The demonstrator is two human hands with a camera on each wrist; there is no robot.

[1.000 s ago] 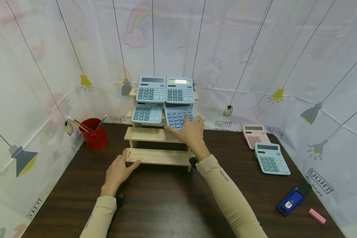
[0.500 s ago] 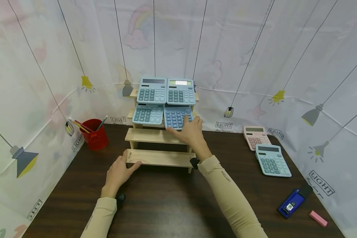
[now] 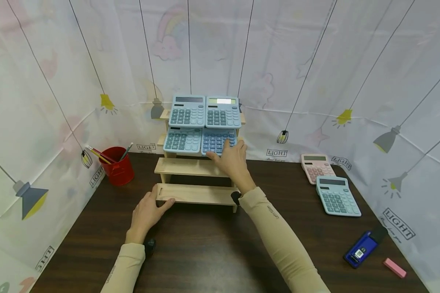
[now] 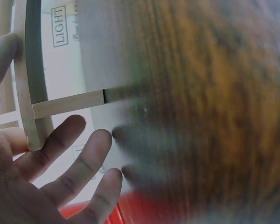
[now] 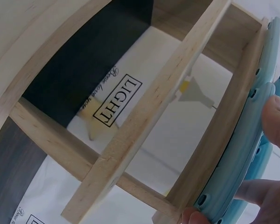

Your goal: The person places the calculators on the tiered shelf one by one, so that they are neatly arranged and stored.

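Observation:
A stepped wooden rack (image 3: 196, 195) stands on the table, with calculators on its upper two tiers. My right hand (image 3: 234, 160) holds a darker blue calculator (image 3: 214, 140) on the second tier from the top, thumb at its lower edge and a fingertip over its keys. In the right wrist view that calculator (image 5: 240, 154) leans against a wooden bar. Beside it sits a light blue calculator (image 3: 183, 139); two more, left (image 3: 187, 111) and right (image 3: 223, 112), stand on the top tier. My left hand (image 3: 146, 211) grips the lowest tier's left end between thumb and fingers.
A red bucket (image 3: 119, 169) with pencils stands left of the rack. On the right lie a pink calculator (image 3: 315, 167), a light blue calculator (image 3: 337, 197) partly over it, a dark blue object with a white label (image 3: 363, 248) and a pink bar (image 3: 394, 267). Printed cloth hangs behind.
The darker blue calculator has straightened and moved slightly back on its tier, closer beside its neighbour. My right hand has moved with it. My left hand stays at the rack.

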